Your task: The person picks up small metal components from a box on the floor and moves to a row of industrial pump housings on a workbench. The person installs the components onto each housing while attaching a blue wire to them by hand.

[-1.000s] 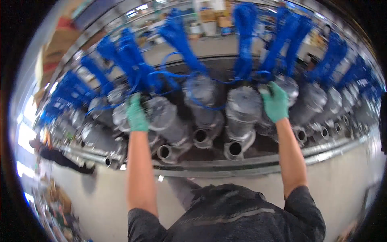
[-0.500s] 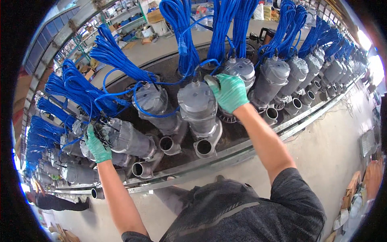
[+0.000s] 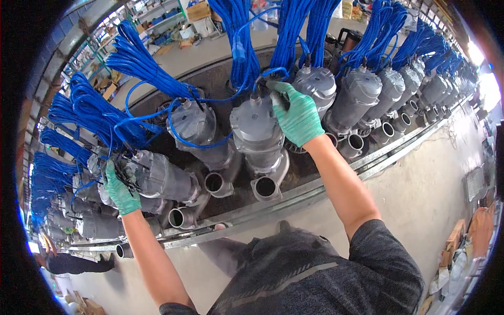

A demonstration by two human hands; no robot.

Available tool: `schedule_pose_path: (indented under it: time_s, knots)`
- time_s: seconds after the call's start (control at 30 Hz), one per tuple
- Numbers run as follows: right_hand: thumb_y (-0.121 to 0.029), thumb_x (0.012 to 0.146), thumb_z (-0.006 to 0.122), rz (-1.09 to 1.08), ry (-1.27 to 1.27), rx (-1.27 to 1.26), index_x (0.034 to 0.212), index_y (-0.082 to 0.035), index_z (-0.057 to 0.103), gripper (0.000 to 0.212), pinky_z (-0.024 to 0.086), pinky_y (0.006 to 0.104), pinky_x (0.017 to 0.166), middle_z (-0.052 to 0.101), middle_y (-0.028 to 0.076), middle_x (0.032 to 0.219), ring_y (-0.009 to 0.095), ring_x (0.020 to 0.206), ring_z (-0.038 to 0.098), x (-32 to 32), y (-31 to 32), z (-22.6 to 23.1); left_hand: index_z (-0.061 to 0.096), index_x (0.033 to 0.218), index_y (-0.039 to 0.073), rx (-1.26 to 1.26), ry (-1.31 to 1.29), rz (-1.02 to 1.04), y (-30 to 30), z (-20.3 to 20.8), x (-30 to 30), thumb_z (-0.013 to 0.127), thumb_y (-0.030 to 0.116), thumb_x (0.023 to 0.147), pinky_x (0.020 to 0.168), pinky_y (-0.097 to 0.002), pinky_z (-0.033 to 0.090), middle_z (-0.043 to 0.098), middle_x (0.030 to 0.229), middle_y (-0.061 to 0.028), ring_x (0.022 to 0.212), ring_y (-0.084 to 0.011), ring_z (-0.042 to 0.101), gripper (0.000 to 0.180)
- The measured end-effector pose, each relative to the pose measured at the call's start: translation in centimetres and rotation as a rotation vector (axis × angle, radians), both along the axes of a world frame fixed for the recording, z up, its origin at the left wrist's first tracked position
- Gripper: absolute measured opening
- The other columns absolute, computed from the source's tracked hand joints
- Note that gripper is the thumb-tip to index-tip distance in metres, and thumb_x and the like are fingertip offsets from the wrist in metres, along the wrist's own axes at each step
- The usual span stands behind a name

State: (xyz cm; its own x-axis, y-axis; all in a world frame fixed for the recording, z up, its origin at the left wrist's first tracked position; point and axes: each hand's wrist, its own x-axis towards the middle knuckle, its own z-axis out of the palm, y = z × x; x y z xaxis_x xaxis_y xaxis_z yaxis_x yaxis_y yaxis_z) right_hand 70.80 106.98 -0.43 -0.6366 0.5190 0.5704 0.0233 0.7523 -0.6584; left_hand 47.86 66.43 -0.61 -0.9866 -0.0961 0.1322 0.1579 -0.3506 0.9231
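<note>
Both my hands wear green gloves. My right hand [image 3: 298,113] is curled at the top of a grey submersible pump [image 3: 256,128], beside its blue cable outlet; its fingertips are dark, and what they pinch, if anything, is hidden. My left hand [image 3: 121,188] is closed around a bunch of small dark pieces [image 3: 130,181], too fine to name, next to a tilted grey pump [image 3: 163,176]. Another pump [image 3: 193,126] stands between my hands, with a loop of blue cable [image 3: 202,146] across its body. Bundled blue cable [image 3: 244,47] rises behind the pump at my right hand.
More pumps with blue cable coils [image 3: 357,94] line the curved bench in both directions. Its metal front edge [image 3: 247,218] runs between me and them. At the lower left another person's dark sleeve [image 3: 79,263] shows. Shelves [image 3: 163,21] stand behind; boxes [image 3: 454,239] lie at right.
My right hand has shifted slightly up and left toward the cable outlet of the pump. My view has moved a little. The left hand keeps hold of the dark pieces.
</note>
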Motion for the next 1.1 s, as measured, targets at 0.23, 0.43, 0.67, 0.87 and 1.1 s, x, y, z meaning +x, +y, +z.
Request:
schedule_pose_path:
  time_s: [0.23,0.43,0.67,0.87,1.1]
  knots:
    - [-0.021,0.09,0.066,-0.254,0.062,0.046,0.11,-0.008,0.068,0.025,0.056,0.0456,0.068,0.07,0.021,0.082,0.037,0.075,0.07,-0.9,-1.5,-0.6,0.065,0.1,0.01,0.045,0.03,0.037,2.0,1.0,1.6,0.067,0.024,0.096,0.047,-0.0245,0.049,0.069,0.077,-0.0041,0.056,-0.0123,0.061,0.015]
    - [-0.031,0.093,0.066,-0.073,0.014,-0.048,0.125,-0.006,0.062,0.041,0.053,0.0445,0.088,0.066,0.025,0.116,0.036,0.105,0.066,0.4,-1.3,0.8,0.067,0.107,0.01,0.195,-0.046,0.02,-0.3,0.6,1.5,0.064,0.031,0.097,0.054,-0.025,0.049,0.068,0.089,-0.0018,0.067,-0.0117,0.06,0.023]
    - [-0.018,0.091,0.071,0.201,0.252,-0.198,0.116,-0.003,0.066,0.029,0.055,0.0321,0.076,0.071,0.015,0.105,0.027,0.087,0.069,6.9,-8.2,1.4,0.065,0.095,0.014,0.344,-0.353,-0.295,5.7,-0.3,15.5,0.062,0.036,0.098,0.041,-0.0238,0.04,0.062,0.076,0.0005,0.053,-0.0114,0.052,0.022]
    - [-0.03,0.085,0.077,0.537,-0.113,-0.074,0.118,-0.004,0.063,0.045,0.054,0.0438,0.08,0.066,0.016,0.1,0.035,0.091,0.066,9.7,-14.6,-1.8,0.064,0.101,0.016,0.477,-0.611,-0.569,11.1,-5.2,21.1,0.057,0.043,0.1,0.052,-0.0307,0.052,0.063,0.079,0.0,0.062,-0.0154,0.059,0.028]
    - [-0.026,0.082,0.079,0.539,-0.234,-0.093,0.124,-0.008,0.062,0.049,0.055,0.0438,0.076,0.068,0.015,0.103,0.037,0.088,0.068,12.9,-14.3,-4.8,0.064,0.107,0.013,0.312,-0.728,-0.44,14.9,-7.5,24.5,0.063,0.045,0.097,0.065,-0.0323,0.055,0.063,0.088,-0.0026,0.076,-0.0177,0.061,0.033]
